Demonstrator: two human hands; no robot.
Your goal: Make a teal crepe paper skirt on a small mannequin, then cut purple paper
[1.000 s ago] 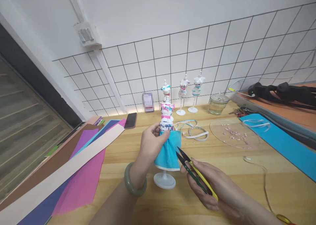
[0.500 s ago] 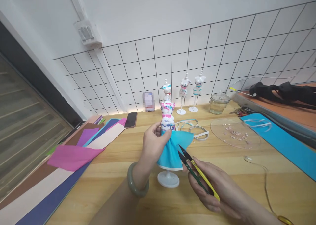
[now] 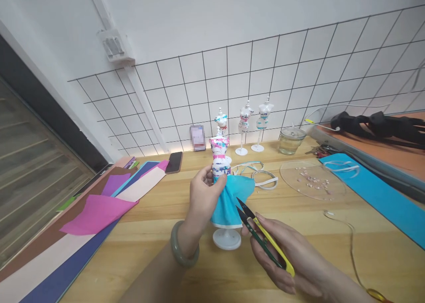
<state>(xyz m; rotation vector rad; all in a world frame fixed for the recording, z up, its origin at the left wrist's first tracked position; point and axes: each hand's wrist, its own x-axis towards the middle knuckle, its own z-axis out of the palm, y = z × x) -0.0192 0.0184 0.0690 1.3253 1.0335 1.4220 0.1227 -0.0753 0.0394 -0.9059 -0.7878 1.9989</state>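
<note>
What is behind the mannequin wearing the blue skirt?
Another mannequin: its neck and colour-marked chest show above the front mannequin. Most of its lower part is covered.

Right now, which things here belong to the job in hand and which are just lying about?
Seemingly in the job:
front mannequin
blue cloth, pinched at its waist by the left hand
snips, in the right hand

Probably just lying about:
dark phone
glass
black straps

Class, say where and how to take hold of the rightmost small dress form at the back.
Pinch the rightmost dress form at its waist, probably best from the front: it stands upright, narrows there between bust and hips, and has the wall close behind.
</note>
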